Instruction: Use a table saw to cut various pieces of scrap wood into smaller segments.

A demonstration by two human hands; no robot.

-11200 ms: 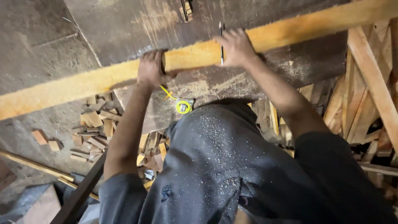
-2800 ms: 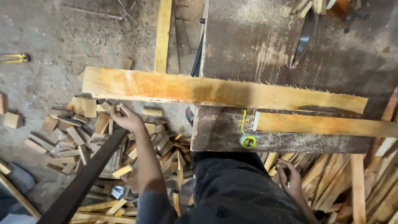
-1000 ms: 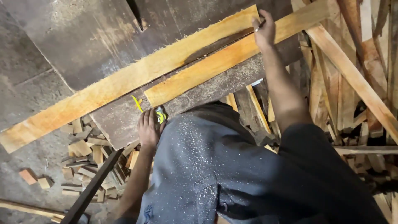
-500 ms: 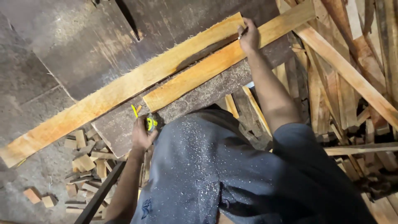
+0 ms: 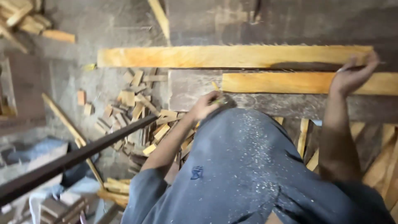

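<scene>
Right hand (image 5: 352, 74) pinching thin pencil on shorter yellow plank (image 5: 290, 83), left hand (image 5: 207, 105) gripping tape measure (image 5: 219, 99)

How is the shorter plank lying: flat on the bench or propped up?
Flat: the shorter plank lies broad face up on the bench.

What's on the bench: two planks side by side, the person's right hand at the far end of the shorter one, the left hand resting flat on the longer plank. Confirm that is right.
One detail is wrong: the left hand is not on the longer plank. The head view shows it low at the near edge of the bench, close to the body. The right hand is at the shorter plank, as stated.
</scene>
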